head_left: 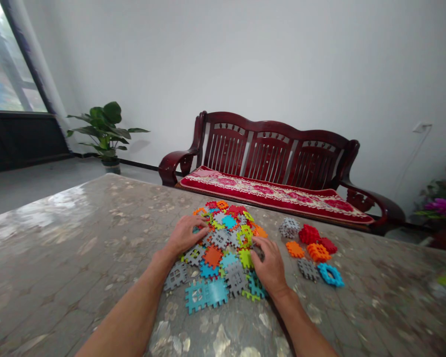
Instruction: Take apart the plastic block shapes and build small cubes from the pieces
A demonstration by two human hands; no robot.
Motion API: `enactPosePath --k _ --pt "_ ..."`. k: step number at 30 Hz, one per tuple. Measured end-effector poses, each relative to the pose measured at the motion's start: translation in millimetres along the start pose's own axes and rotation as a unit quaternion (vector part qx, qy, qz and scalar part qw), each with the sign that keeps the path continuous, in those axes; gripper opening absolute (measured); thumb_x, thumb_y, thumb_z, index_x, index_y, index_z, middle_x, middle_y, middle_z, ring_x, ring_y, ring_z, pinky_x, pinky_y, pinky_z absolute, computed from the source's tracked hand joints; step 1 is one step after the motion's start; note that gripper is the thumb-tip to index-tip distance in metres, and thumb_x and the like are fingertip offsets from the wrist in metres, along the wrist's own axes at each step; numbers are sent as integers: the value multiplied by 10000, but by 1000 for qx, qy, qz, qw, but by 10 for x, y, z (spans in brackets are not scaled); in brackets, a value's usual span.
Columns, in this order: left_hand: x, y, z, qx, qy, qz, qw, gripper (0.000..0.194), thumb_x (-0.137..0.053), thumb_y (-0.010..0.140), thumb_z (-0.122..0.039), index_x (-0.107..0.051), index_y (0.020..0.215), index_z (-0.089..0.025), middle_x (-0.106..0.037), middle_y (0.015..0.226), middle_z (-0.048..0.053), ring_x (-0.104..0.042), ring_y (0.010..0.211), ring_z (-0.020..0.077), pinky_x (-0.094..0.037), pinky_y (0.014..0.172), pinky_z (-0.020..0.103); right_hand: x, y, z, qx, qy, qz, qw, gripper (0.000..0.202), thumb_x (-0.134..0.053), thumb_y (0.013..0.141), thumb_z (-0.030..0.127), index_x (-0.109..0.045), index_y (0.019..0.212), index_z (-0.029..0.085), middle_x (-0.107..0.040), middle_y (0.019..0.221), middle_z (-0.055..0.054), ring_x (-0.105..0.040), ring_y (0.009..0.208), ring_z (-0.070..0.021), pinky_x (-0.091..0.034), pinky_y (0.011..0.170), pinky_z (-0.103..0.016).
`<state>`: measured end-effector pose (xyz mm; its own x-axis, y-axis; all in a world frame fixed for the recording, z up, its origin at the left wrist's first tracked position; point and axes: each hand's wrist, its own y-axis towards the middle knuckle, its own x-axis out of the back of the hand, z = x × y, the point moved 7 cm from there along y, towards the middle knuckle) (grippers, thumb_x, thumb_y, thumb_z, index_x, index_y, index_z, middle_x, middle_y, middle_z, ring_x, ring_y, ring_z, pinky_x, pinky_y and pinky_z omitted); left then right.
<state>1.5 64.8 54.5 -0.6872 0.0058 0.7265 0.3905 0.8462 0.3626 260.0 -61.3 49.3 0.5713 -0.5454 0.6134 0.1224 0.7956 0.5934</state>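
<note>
A heap of toothed plastic interlocking tiles in several colours lies spread on the table before me. My left hand (189, 233) rests at the heap's left edge, fingers stretched over the tiles and apart, holding nothing that I can see. At the right edge, my right hand (270, 263) has its thumb and fingers curled around a dark grey tile (259, 252), which is mostly hidden. Between the hands are an orange-red tile (212, 256), a grey tile (220, 239) and a lime tile (246, 258). Nearest me lie joined teal tiles (207, 293) and a grey tile (236, 276).
Sorted apart on the right are grey tiles (289, 227), red tiles (309, 234), orange tiles (318, 252), a dark grey tile (308, 269) and blue tiles (330, 274). A patterned cloth covers the table (78, 267). Beyond stand a wooden bench (267, 153) and a potted plant (106, 129).
</note>
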Motion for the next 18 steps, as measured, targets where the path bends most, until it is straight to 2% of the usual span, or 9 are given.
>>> enactPosePath --k 4,7,9,12,15,18 --pt "187 -59 436 132 -5 -109 985 386 -462 879 -471 -748 972 -229 -753 1086 52 -653 1048 242 -458 971 345 -94 33 217 -6 21 27 999 351 -603 796 235 -682 1138 247 -699 1138 -52 -586 1103 -253 -435 1008 -425" --pt "246 -130 648 211 15 -135 968 358 -456 878 -397 -739 1000 -216 -753 1088 66 -664 1018 243 -480 907 335 -202 84 370 -9 22 61 998 349 -639 776 226 -695 1119 258 -701 1127 -49 -583 1109 -257 -435 1002 -417" --pt "222 -140 664 222 32 -121 967 347 -463 875 -383 -740 1014 -225 -759 1073 65 -675 977 238 -489 852 321 -284 142 463 0 18 86 996 346 -662 766 229 -702 1108 268 -703 1115 -50 -582 1109 -261 -437 995 -420" --pt "154 -116 591 200 69 -87 973 309 -503 858 -385 -756 979 -256 -772 1026 44 -682 927 226 -484 793 291 -401 262 555 20 6 113 993 416 -704 740 247 -685 1154 282 -690 1160 -56 -567 1143 -269 -424 1011 -430" --pt "113 -97 551 190 90 -64 976 285 -513 849 -357 -769 935 -265 -778 992 34 -681 905 219 -476 774 277 -524 367 580 36 -11 145 989 542 -757 691 287 -649 1222 289 -666 1229 -56 -525 1215 -293 -391 1049 -453" --pt "104 -92 566 191 89 -59 976 300 -503 855 -366 -768 955 -271 -778 1001 29 -682 900 219 -476 773 277 -617 414 561 37 -31 169 984 581 -785 661 330 -645 1224 304 -659 1233 -56 -515 1222 -311 -393 1039 -462"
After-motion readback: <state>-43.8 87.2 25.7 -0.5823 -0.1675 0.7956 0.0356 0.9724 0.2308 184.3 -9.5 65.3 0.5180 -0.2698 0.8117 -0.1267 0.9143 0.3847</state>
